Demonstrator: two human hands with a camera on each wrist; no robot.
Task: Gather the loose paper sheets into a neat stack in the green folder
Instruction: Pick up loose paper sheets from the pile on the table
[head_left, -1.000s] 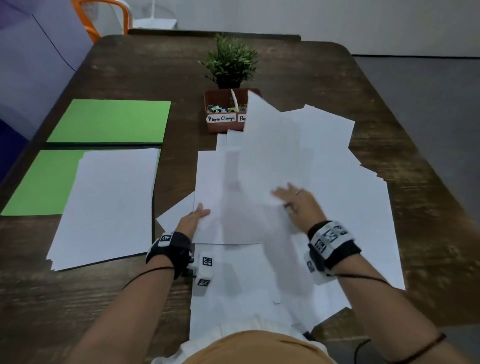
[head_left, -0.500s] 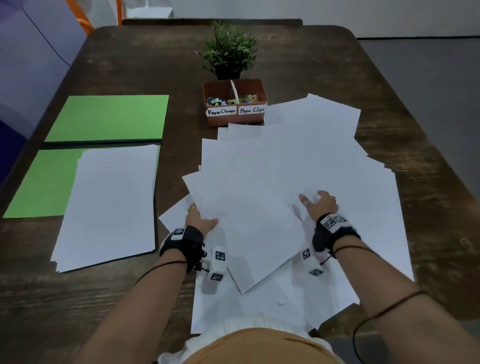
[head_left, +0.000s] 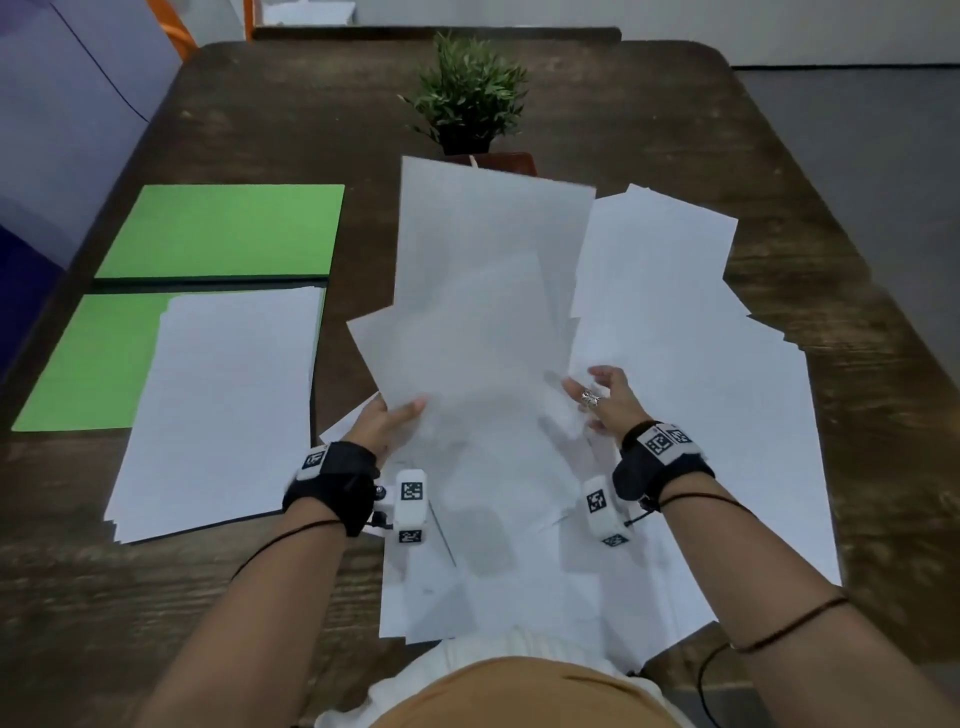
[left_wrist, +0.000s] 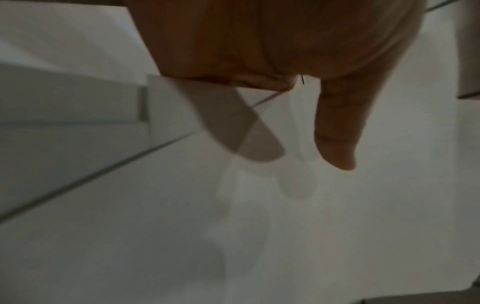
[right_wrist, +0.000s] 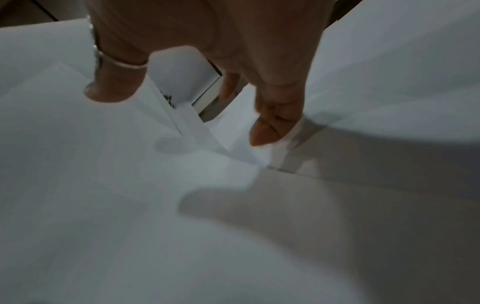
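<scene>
An open green folder (head_left: 223, 231) lies at the left, with a neat stack of white sheets (head_left: 223, 410) on its near half. My left hand (head_left: 395, 415) grips the lower left corner of a raised bundle of sheets (head_left: 483, 291), thumb (left_wrist: 335, 127) on top and fingers showing dimly through the paper. At the bundle's lower right edge my right hand (head_left: 597, 400) pinches it, thumb (right_wrist: 275, 123) on one side and ringed finger on the other. Many loose sheets (head_left: 727, 415) lie overlapped under and to the right of both hands.
A small potted plant (head_left: 467, 93) stands at the back centre of the dark wooden table (head_left: 675, 130). A brown clip box (head_left: 511, 161) in front of it is mostly hidden by the raised paper. An orange chair stands at the far left corner.
The sheets that lay flat half a second ago are now lifted and tilted up in both hands, hiding the clip box. My left thumb has moved on top of the bundle.
</scene>
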